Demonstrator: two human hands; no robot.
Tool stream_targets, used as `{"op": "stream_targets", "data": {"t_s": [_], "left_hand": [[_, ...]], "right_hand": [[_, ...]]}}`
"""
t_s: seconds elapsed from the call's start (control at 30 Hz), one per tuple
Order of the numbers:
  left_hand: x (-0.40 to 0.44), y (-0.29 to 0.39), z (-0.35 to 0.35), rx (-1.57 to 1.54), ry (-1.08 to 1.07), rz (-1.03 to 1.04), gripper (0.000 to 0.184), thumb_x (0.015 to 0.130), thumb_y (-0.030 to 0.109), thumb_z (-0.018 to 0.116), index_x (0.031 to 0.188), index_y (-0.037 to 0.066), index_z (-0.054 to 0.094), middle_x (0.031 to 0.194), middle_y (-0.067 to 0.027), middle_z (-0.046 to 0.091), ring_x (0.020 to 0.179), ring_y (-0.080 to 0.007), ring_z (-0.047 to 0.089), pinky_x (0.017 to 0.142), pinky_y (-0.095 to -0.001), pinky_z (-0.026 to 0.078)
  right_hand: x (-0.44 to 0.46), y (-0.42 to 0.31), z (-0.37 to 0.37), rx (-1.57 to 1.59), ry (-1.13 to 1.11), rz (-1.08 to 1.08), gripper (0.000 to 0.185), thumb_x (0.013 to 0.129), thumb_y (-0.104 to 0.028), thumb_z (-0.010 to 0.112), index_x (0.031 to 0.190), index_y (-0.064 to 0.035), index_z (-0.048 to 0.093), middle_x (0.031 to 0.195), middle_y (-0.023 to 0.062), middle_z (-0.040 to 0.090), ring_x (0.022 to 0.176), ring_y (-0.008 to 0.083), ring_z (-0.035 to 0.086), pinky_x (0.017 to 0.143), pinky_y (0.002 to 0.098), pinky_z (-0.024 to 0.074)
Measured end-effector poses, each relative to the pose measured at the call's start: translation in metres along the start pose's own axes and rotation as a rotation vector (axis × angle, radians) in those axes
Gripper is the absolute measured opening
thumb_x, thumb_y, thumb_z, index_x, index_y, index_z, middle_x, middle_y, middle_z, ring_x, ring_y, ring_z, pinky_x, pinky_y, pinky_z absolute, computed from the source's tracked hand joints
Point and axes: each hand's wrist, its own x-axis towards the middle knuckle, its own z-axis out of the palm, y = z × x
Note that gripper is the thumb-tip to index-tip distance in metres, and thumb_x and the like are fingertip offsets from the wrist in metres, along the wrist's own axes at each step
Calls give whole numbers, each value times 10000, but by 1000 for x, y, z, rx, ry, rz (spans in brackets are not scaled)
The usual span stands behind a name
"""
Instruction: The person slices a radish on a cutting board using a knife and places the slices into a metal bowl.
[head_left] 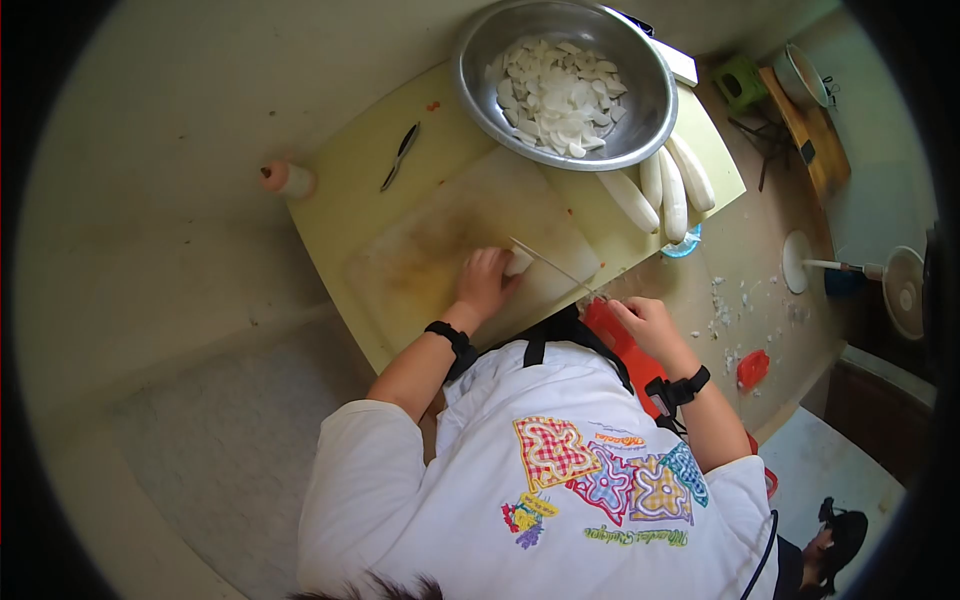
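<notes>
My left hand (pixel 485 280) is closed over a short white radish piece (pixel 518 263) on the cutting board (pixel 440 225). My right hand (pixel 645 325) grips a knife (pixel 560 268) by its handle, near the table's front edge. The blade slants across the board, its tip close to the radish piece; whether it touches cannot be seen. Beyond the board stands a big metal basin (pixel 465 95) with many white radish slices (pixel 560 90) in it. Several long peeled white radishes (pixel 675 190) lie beside the basin on the right.
A slim black-and-silver tool (pixel 400 157) lies on the yellowish table (pixel 330 190). A pinkish bottle-like object (pixel 290 180) stands at its left corner. Red plastic (pixel 620 345) is below my right hand. White scraps litter the floor (pixel 740 310), near a fan (pixel 900 290). Another person (pixel 835 545) is at lower right.
</notes>
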Motion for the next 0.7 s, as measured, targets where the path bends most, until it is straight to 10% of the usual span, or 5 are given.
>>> {"op": "stream_targets", "data": {"t_s": [0.7], "left_hand": [[9,3,7,-100,140,64,206,813,183,731,987,103,655,1008,-102,617,973,-345,581,815,-467,473]], "right_hand": [[12,15,44,58,49,65,447,980,-388,609,836,23,707,595,127,589,539,167,511,521,332,427]]}}
